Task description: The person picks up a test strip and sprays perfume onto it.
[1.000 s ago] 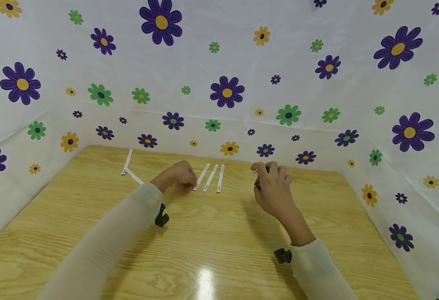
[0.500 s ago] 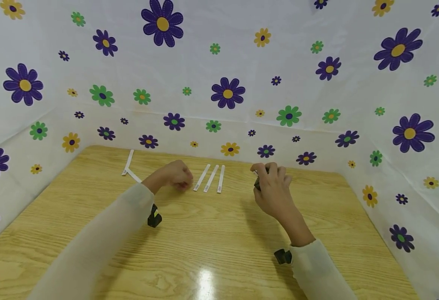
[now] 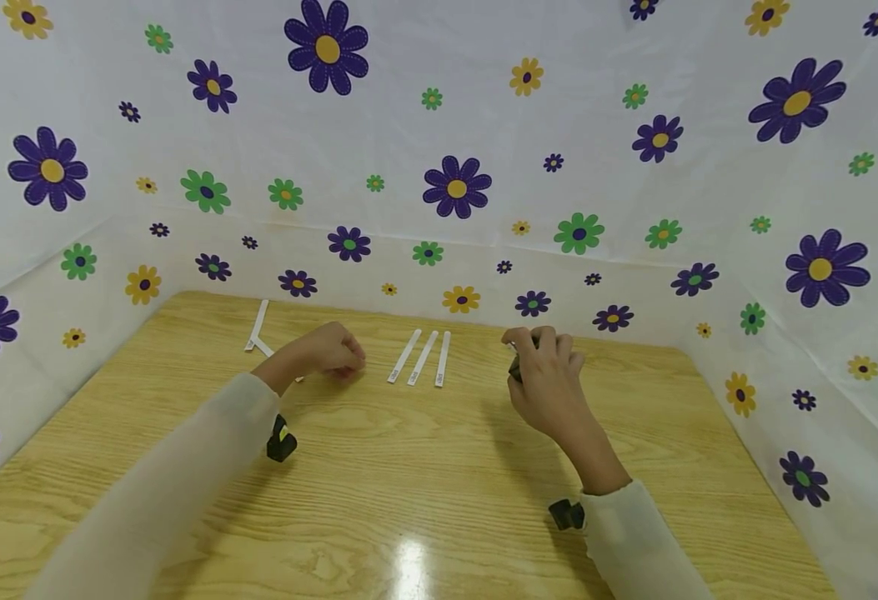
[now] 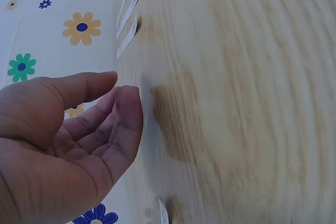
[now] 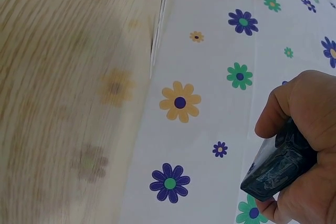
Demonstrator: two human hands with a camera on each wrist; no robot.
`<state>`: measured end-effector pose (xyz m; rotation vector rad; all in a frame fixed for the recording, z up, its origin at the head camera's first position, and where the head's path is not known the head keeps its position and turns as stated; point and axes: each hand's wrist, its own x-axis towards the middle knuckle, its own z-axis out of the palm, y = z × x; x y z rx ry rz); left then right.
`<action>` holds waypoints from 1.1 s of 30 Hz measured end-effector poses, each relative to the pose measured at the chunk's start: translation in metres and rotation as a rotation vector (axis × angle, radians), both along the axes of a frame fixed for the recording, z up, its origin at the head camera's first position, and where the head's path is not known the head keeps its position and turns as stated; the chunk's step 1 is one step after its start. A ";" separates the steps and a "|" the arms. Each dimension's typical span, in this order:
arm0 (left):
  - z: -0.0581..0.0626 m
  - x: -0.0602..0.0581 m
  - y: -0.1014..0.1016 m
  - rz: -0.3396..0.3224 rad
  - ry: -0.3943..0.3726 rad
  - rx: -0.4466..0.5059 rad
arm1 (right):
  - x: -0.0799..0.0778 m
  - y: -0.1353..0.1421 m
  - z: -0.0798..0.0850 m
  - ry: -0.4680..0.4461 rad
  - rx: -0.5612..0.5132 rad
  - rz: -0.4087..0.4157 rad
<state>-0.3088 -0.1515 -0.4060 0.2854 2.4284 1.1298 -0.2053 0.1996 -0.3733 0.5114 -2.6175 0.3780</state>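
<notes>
In the head view my left hand (image 3: pixel 333 350) hovers over the table left of three white strips (image 3: pixel 404 357) with small print on their near ends. In the left wrist view its fingers bend loosely, a gap shows between thumb and index finger, and nothing is held. Two more white strips (image 3: pixel 258 325) meet at an angle at the far left; my left wrist partly covers one. My right hand (image 3: pixel 551 379), raised on the right, grips a dark, shiny block (image 5: pixel 281 163) between thumb and fingers. Its kind is unclear, and the fingers hide part of it.
A wooden table (image 3: pixel 423 467) spreads beneath both hands. White flower-printed sheeting (image 3: pixel 378 125) rises behind it and on both sides. A small black device is on each wrist.
My left hand has drawn away from the leftmost of the three strips and moved left, leaving that strip on the table. The right hand keeps its place and its grip.
</notes>
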 end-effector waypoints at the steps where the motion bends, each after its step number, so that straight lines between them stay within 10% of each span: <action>1: 0.000 0.001 -0.003 0.006 -0.004 0.008 | 0.000 0.000 0.000 -0.002 0.001 -0.001; 33: -0.002 0.009 -0.094 0.144 -0.050 0.004 | 0.001 -0.001 0.000 -0.009 0.008 0.004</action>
